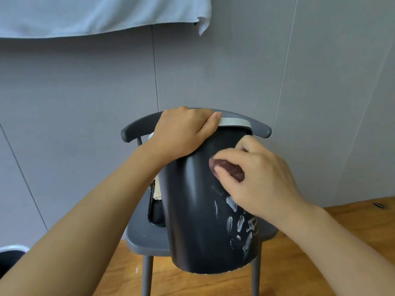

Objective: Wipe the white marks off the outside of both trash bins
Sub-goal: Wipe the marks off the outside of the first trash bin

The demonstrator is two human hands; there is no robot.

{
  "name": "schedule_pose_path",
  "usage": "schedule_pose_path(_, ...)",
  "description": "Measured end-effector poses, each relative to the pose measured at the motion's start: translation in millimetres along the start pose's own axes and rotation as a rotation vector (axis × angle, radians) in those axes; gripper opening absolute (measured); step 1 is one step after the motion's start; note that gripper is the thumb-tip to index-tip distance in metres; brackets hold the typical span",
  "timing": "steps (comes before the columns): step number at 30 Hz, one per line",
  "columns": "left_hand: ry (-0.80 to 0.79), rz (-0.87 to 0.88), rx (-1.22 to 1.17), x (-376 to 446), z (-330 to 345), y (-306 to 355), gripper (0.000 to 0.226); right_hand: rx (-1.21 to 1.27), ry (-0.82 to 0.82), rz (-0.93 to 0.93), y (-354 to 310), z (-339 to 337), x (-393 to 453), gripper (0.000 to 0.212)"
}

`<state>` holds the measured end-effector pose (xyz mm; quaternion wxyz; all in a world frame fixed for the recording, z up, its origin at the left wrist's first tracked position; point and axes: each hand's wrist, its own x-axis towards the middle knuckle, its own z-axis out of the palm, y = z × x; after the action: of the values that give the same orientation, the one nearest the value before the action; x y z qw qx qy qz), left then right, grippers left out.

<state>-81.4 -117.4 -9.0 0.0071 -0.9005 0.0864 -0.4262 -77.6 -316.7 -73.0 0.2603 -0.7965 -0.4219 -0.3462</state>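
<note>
At frame centre, the left hand (pixel 181 133) grips the dark plastic trash bin (pixel 192 221) tilted on the grey chair (pixel 147 242); the right hand (pixel 256 180) pinches a maroon cloth (pixel 229 168). White marks (pixel 232 204) remain lower down; a second bin (pixel 12 253) waits lower left.

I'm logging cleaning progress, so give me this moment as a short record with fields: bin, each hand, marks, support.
bin: dark trash bin, tilted, on a grey chair
left hand: left hand grips the bin's pale rim
right hand: right hand presses a dark reddish cloth to the bin's side
marks: white marks remain below the cloth
second bin: part of one at the lower left edge
</note>
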Motion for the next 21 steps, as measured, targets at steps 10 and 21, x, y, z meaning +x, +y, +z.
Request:
schedule_pose_path(10, 0.003, -0.013, -0.011, -1, 0, -2, 0.048, 0.013, -0.240, -0.101, -5, -4, -19, 0.027)
schedule_pose_path(21, 0.028, 0.025, 0.008, -2, 2, -1, 0.043, -0.003, -0.361, -0.102, -6, -6, -42, 0.016)
